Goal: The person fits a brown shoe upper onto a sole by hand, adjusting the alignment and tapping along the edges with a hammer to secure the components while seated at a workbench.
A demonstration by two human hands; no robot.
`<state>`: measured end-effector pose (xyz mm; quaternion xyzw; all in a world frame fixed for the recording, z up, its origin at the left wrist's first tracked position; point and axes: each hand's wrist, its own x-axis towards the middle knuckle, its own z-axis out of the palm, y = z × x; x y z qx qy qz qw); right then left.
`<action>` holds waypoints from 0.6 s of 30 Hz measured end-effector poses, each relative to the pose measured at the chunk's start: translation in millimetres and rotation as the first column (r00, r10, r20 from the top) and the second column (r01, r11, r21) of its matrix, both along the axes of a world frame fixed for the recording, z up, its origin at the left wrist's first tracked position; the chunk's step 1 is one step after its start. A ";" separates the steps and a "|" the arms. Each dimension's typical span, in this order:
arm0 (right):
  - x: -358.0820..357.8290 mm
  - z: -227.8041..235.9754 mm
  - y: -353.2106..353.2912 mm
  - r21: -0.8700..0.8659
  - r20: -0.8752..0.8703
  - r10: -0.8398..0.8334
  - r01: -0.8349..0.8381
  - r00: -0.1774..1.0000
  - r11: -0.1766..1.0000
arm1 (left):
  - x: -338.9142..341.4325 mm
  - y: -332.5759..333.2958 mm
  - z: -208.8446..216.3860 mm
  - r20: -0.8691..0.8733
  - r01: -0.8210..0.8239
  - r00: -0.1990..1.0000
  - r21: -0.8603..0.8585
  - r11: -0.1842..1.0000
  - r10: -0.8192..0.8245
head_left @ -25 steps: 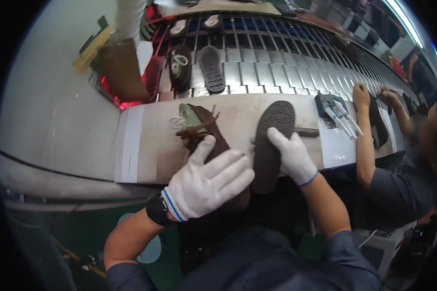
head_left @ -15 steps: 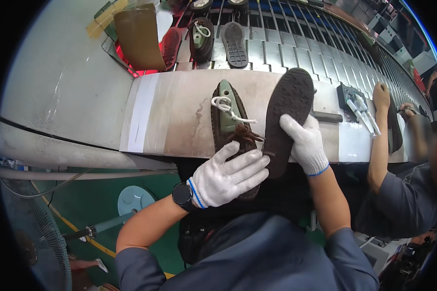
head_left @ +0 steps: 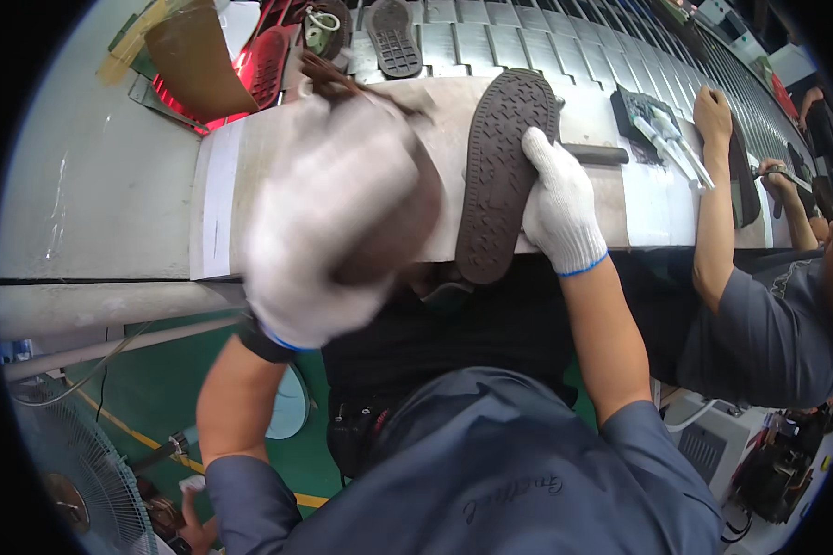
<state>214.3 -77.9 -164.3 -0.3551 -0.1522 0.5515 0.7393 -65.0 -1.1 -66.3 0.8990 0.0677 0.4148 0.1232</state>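
Both my hands wear white knit gloves. My left hand (head_left: 329, 203), smeared by motion, is wrapped round a brown lace-up shoe upper (head_left: 416, 208) raised close to the camera. Its brown laces show beyond the glove, but much of the upper is hidden behind the hand. In my right hand (head_left: 562, 199) is a dark brown shoe sole (head_left: 504, 157), gripped along its right edge with the thumb on the treaded face. That tread is turned up toward me. Sole and upper are apart.
Beyond the pale bench (head_left: 602, 199) runs a slatted metal conveyor (head_left: 500, 46) carrying another sole (head_left: 393, 37) and a laced shoe (head_left: 324, 28). A dark tray (head_left: 634, 116) with white-handled tools stands right, near a co-worker's arm (head_left: 715, 185). A fan (head_left: 74, 490) stands lower left.
My left hand has closed on the shoe upper and lifted it off the bench, up and to the left. The sole in my right hand has shifted slightly left and up in view.
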 end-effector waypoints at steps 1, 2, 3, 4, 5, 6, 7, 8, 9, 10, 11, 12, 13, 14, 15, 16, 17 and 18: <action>0.3 0.2 0.8 0.006 0.021 0.025 -0.025 0.999 1.000 | 20.1 -13.0 -11.0 0.427 0.207 0.903 -0.543 0.814 0.055; 7.1 -1.3 -2.0 0.006 0.046 0.037 -0.037 0.998 0.999 | 24.4 -1.8 26.7 0.343 0.080 0.927 -0.577 0.813 0.151; 8.3 -1.3 -0.5 0.019 0.034 0.046 -0.046 0.998 0.999 | 18.3 5.3 48.8 0.257 -0.087 0.915 -0.629 0.773 0.312; 12.6 -3.3 -1.7 0.009 0.038 0.030 -0.030 0.999 1.000 | 19.3 22.8 57.4 0.302 -0.021 0.911 -0.648 0.761 0.281; 11.3 -2.4 -0.9 0.005 0.036 0.021 -0.021 0.999 1.000 | 18.0 34.5 57.5 0.313 0.024 0.909 -0.699 0.714 0.276; 9.8 -1.6 0.1 0.003 0.035 0.018 -0.018 0.999 1.000 | 18.9 42.2 58.0 0.325 0.064 0.904 -0.745 0.664 0.277; 9.8 0.1 1.0 0.004 0.033 0.018 -0.018 0.999 1.000 | 30.2 45.4 53.1 0.336 0.056 0.907 -0.696 0.716 0.255; 9.2 1.4 2.1 0.001 0.023 0.041 -0.041 0.999 0.999 | 39.9 45.7 46.2 0.345 0.045 0.909 -0.641 0.766 0.234; 8.5 3.8 3.4 0.001 0.015 0.065 -0.065 0.998 0.998 | 33.6 51.5 45.6 0.343 0.099 0.909 -0.727 0.679 0.235; 5.8 6.7 0.7 0.011 0.016 0.071 -0.071 0.997 0.997 | 32.1 49.4 45.2 0.346 0.095 0.908 -0.720 0.688 0.237; 4.5 7.7 -3.5 -0.033 -0.024 0.032 -0.032 0.999 0.999 | 35.6 47.6 45.3 0.364 0.152 0.910 -0.739 0.657 0.200; 6.3 9.3 -2.9 -0.063 -0.058 -0.010 0.006 0.998 0.998 | 41.6 49.4 47.1 0.391 0.212 0.907 -0.744 0.634 0.155; 16.3 4.0 -6.9 -0.050 0.015 -0.013 0.014 1.000 0.999 | 47.5 47.5 46.0 0.390 0.234 0.912 -0.748 0.621 0.126; 8.7 17.3 -14.5 -0.054 0.031 -0.019 0.020 0.999 0.998 | 48.9 41.2 45.0 0.465 0.329 0.879 -0.750 0.574 0.104; 3.2 27.2 -22.6 -0.006 0.054 -0.045 0.046 0.998 0.999 | 51.4 38.4 42.0 0.437 0.293 0.892 -0.749 0.594 0.111; 0.0 34.3 -31.6 0.040 0.058 -0.070 0.067 0.996 0.997 | 53.9 36.5 43.0 0.394 0.243 0.911 -0.754 0.611 0.125; 2.0 43.6 -44.1 0.098 0.143 0.026 -0.040 0.989 0.994 | 53.0 36.0 46.2 0.440 0.345 0.896 -0.768 0.540 0.054; 2.7 53.9 -55.5 0.142 0.233 0.111 -0.147 0.966 0.979 | 52.5 36.3 48.9 0.489 0.442 0.872 -0.774 0.454 -0.014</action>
